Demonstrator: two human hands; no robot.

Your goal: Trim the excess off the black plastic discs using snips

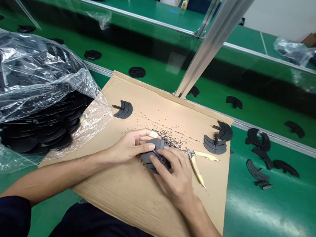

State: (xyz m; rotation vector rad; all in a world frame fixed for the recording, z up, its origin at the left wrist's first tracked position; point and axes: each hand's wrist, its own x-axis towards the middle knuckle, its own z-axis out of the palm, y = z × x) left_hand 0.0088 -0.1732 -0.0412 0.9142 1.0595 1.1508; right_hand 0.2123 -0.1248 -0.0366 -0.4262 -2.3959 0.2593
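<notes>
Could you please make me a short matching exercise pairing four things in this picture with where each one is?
Things
1. pliers
2. plastic bag
3. black disc
4. metal post

Places
A. held between the left hand and the right hand
B. standing at the far edge of the cardboard
C. lying on the cardboard, right of the held piece
D. on the left side, with dark pieces inside

Pairs: 1-C, 2-D, 3-A, 4-B

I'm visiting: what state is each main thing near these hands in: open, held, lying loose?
Round dark-grey plastic piece: held in the left hand, touched by the right hand.
Metal cutters with pale-yellow handles: lying down, handles apart.
Clear plastic bag: open, black discs inside.
Brown cardboard sheet: spread out, strewn with tiny black bits.
</notes>
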